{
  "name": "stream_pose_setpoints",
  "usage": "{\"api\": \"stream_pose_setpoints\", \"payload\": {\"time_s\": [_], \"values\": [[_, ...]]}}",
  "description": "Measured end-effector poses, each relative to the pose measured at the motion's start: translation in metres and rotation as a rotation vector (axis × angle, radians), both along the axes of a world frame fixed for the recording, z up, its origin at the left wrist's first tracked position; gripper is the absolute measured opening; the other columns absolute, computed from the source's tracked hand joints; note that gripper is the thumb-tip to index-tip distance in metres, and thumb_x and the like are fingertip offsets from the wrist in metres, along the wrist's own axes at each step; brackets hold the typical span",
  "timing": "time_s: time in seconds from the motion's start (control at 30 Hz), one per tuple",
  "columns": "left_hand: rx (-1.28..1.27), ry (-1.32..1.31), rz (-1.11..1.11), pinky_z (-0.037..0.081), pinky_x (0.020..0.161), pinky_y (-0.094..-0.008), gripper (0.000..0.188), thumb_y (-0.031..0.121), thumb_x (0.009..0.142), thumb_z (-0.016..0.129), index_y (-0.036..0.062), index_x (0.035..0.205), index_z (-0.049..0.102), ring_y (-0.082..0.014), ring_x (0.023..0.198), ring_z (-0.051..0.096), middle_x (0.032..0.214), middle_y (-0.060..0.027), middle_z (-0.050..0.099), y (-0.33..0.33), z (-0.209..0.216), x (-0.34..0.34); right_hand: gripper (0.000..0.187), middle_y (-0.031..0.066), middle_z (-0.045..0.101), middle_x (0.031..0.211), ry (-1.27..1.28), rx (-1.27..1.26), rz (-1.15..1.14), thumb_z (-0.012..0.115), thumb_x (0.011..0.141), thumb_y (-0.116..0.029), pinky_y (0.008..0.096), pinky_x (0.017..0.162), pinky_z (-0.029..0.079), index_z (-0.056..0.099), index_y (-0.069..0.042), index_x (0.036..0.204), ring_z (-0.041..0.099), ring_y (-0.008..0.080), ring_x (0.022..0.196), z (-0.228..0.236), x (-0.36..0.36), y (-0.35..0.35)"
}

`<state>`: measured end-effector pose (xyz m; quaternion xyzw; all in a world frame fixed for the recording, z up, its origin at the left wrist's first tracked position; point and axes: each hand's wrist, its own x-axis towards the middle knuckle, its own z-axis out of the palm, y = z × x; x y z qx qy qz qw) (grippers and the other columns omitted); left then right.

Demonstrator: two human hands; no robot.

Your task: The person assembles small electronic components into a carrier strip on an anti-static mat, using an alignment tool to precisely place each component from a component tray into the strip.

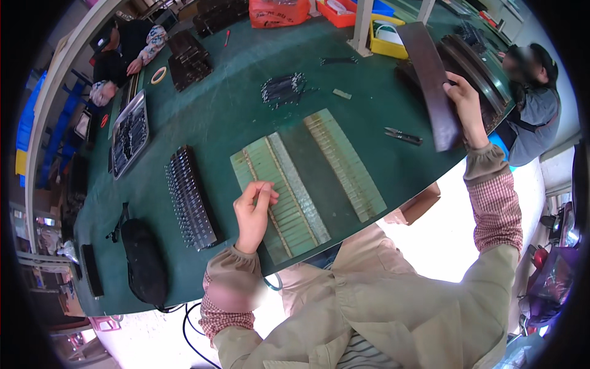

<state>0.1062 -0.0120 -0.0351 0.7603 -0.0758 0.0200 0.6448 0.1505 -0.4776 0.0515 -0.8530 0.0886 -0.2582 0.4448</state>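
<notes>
My right hand (465, 101), at the right edge of the table, grips a long dark brown plate (430, 80) with fingers and thumb. The plate is tilted up beside a stack of similar brown strips (476, 77). My left hand (253, 215) is loosely closed over the near-left part of a slotted pale green board (298, 232). Whatever its curled fingers hold, if anything, is hidden. Farther right lies another pale green board (344, 166) with a row of fine marks. Small dark-handled snips (404, 136) rest between that board and the raised plate.
Left of the boards stands a dark block with rows of silvery-tipped pieces (190, 197). Beyond are a loose dark pile (283, 89), a metal tray (131, 135) and a yellow bin (386, 40). A black pouch (143, 258) lies near-left. One person (126, 55) works far left; another (534, 117) sits right.
</notes>
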Motion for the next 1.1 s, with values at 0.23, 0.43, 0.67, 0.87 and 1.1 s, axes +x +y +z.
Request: {"api": "stream_pose_setpoints", "payload": {"time_s": [0.23, 0.43, 0.67, 0.87, 1.1], "values": [[0.288, -0.244, -0.001, 0.048, 0.062, -0.0298, 0.008, 0.005, 0.088, 0.059, -0.0029, 0.087, 0.061, -0.0192, 0.067, 0.060, 0.074, -0.0113, 0.062, -0.014, 0.008, -0.002, 0.039, -0.0014, 0.051, 0.079, 0.527, 0.469, 0.497, 0.063, 0.083, -0.010, 0.0216, 0.060, 0.043, 0.049, 0.000, 0.118, 0.050, 0.0079, 0.074, -0.033, -0.028, 0.146], [0.455, -0.523, -0.133, 0.047, 0.073, -0.0359, 0.006, 0.000, 0.081, 0.062, -0.0034, 0.085, 0.060, -0.0301, 0.084, 0.057, 0.081, -0.0137, 0.060, -0.021, 0.002, -0.002, 0.044, -0.0036, 0.047, 0.076, 0.670, 0.480, 0.654, 0.063, 0.085, -0.008, 0.0210, 0.059, 0.044, 0.045, -0.002, 0.125, 0.049, 0.0060, 0.070, -0.066, -0.019, 0.199], [0.399, -0.398, -0.168, 0.046, 0.080, -0.0329, 0.017, 0.002, 0.086, 0.059, -0.0004, 0.103, 0.057, -0.0226, 0.093, 0.058, 0.090, -0.0116, 0.062, -0.022, 0.006, -0.007, 0.055, -0.0017, 0.053, 0.079, 0.676, 0.530, 0.681, 0.061, 0.086, -0.006, 0.0195, 0.060, 0.044, 0.038, -0.001, 0.135, 0.052, 0.0069, 0.070, -0.060, -0.019, 0.202], [-0.398, 0.357, -0.358, 0.045, 0.078, -0.0300, 0.030, 0.007, 0.090, 0.057, 0.0012, 0.117, 0.046, -0.0157, 0.093, 0.057, 0.096, -0.0081, 0.063, -0.060, 0.015, -0.021, 0.056, 0.0019, 0.062, 0.094, 0.482, 0.865, 0.670, 0.058, 0.087, -0.004, 0.0226, 0.067, 0.049, 0.034, -0.001, 0.137, 0.060, 0.0104, 0.082, -0.051, -0.037, 0.206], [-0.248, 0.226, -0.513, 0.045, 0.069, -0.0279, 0.026, 0.007, 0.092, 0.055, 0.0005, 0.115, 0.047, -0.0100, 0.081, 0.056, 0.089, -0.0061, 0.060, -0.056, 0.018, -0.013, 0.048, 0.0047, 0.063, 0.097, -0.374, -0.166, 0.536, 0.058, 0.084, -0.001, 0.0321, 0.073, 0.051, 0.043, -0.003, 0.130, 0.062, 0.0165, 0.086, -0.020, -0.015, 0.190]]}}
